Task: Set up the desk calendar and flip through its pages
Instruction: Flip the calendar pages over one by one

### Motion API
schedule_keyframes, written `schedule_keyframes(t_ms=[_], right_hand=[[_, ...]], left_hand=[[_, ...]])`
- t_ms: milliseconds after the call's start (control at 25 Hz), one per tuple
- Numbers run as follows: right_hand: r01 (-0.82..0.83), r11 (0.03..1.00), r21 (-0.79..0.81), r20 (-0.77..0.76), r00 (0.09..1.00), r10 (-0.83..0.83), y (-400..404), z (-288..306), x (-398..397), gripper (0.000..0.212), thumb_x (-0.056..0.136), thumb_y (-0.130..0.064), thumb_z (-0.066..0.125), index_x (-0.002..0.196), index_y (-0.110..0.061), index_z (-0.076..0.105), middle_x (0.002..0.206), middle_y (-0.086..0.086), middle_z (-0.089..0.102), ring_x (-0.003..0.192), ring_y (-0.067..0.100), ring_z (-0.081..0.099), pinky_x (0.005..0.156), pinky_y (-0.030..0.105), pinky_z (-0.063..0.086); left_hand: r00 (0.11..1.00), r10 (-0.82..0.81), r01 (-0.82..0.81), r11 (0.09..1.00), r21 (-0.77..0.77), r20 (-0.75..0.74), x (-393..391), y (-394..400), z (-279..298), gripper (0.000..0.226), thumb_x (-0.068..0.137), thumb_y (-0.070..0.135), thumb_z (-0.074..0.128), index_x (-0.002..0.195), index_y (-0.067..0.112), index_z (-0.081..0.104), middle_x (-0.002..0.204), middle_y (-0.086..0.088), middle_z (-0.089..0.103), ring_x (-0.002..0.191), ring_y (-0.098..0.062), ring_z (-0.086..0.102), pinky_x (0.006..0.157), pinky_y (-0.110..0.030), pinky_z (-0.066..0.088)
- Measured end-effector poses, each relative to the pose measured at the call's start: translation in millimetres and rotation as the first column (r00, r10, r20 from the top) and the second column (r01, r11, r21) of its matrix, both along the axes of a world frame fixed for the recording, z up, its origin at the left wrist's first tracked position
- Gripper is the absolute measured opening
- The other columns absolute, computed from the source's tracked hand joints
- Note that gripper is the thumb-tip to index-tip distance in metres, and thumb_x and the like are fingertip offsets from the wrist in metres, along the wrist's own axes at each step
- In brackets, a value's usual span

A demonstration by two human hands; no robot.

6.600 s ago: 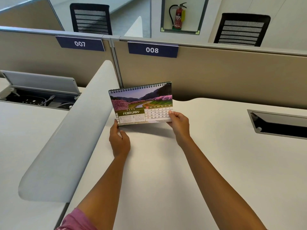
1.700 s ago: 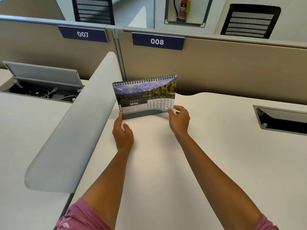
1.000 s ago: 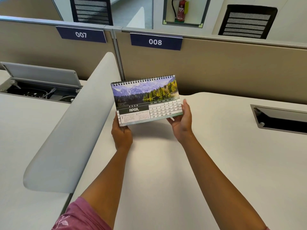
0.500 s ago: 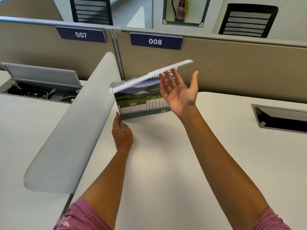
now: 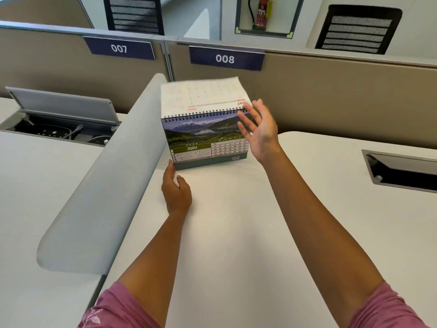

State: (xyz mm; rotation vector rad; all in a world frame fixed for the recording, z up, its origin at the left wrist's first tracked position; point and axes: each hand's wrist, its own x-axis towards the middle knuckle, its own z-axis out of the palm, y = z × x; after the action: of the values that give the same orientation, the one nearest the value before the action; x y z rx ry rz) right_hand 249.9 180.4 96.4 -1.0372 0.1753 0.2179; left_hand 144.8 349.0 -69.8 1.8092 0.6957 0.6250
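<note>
The spiral-bound desk calendar [image 5: 203,140] stands upright on the white desk [image 5: 236,233] and shows the MAY page with a mountain valley photo. One flipped page [image 5: 201,95] stands blurred above the spiral, tipping toward the back. My left hand [image 5: 176,190] rests on the desk, its fingertips touching the calendar's lower left corner. My right hand [image 5: 260,129] is raised at the calendar's right edge, palm showing, fingers spread, holding nothing.
A grey rounded divider [image 5: 106,185] runs along the desk's left side. Beige partitions labelled 007 [image 5: 118,48] and 008 [image 5: 224,58] stand close behind the calendar. A recessed cable box [image 5: 402,171] sits at right, an open cable tray [image 5: 63,124] at left.
The April page went up and over the spiral, showing May. My right hand let go of it and stays raised with fingers apart. My left hand stayed at the lower left corner.
</note>
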Motion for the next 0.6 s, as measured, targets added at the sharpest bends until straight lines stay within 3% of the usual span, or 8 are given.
schedule_keyframes(t_ms=[120,240,320,400,440,600], right_hand=[[0.152,0.954,-0.257,0.002,0.988,-0.156,-3.8,-29.7,-0.5,0.030,0.099,-0.021,0.052,0.128,-0.014,0.055,0.110,0.000,0.064,0.105,0.016,0.062,0.078,0.021,0.054],[0.137,0.854,-0.502,-0.009,0.986,-0.164,-5.8,-54.5,-3.6,0.033,0.098,-0.017,0.051,0.131,-0.015,0.051,0.122,0.002,0.060,0.106,0.016,0.059,0.060,0.010,0.046],[0.031,0.779,-0.626,-0.044,0.996,-0.074,-5.6,-71.4,-6.5,0.041,0.097,-0.016,0.054,0.137,-0.016,0.044,0.140,0.006,0.052,0.120,0.022,0.054,0.074,0.016,0.052],[-0.056,0.701,-0.711,-0.061,0.998,0.017,-4.7,-84.7,-9.9,0.051,0.095,-0.017,0.058,0.142,-0.015,0.039,0.149,0.009,0.044,0.132,0.029,0.047,0.098,0.035,0.049],[-0.073,0.673,-0.736,-0.055,0.997,0.048,-4.1,-89.3,-11.9,0.053,0.094,-0.018,0.060,0.143,-0.015,0.038,0.150,0.010,0.042,0.134,0.031,0.045,0.103,0.040,0.046],[-0.035,0.643,-0.765,0.017,0.997,0.075,-1.3,-96.7,-18.9,0.052,0.093,-0.016,0.063,0.140,-0.014,0.043,0.147,0.011,0.046,0.132,0.031,0.047,0.103,0.041,0.045]], left_hand=[[1.000,0.000,0.000,1.000,0.007,0.002,0.3,0.5,-0.7,0.047,0.100,0.007,0.044,0.146,0.017,0.043,0.149,-0.002,0.048,0.138,-0.022,0.045,0.108,-0.026,0.035],[1.000,0.003,-0.003,1.000,0.015,0.003,0.3,0.7,-0.5,0.047,0.100,0.006,0.043,0.146,0.016,0.043,0.148,-0.003,0.049,0.138,-0.022,0.045,0.107,-0.025,0.035],[1.000,0.008,-0.008,1.000,0.019,-0.004,0.1,0.4,-0.3,0.047,0.100,0.006,0.043,0.146,0.015,0.043,0.148,-0.003,0.049,0.138,-0.022,0.045,0.106,-0.024,0.034],[1.000,0.010,-0.009,1.000,0.017,-0.007,0.6,0.3,-0.1,0.047,0.100,0.006,0.043,0.145,0.015,0.043,0.148,-0.004,0.049,0.138,-0.022,0.045,0.106,-0.024,0.034],[1.000,0.009,-0.009,1.000,0.019,-0.006,0.7,0.3,-0.3,0.047,0.099,0.005,0.043,0.145,0.015,0.043,0.148,-0.004,0.049,0.138,-0.022,0.045,0.106,-0.024,0.034],[1.000,0.008,-0.007,0.999,0.041,-0.008,1.5,0.9,-1.7,0.048,0.099,0.005,0.044,0.146,0.016,0.043,0.148,-0.003,0.049,0.137,-0.021,0.046,0.105,-0.022,0.033]])
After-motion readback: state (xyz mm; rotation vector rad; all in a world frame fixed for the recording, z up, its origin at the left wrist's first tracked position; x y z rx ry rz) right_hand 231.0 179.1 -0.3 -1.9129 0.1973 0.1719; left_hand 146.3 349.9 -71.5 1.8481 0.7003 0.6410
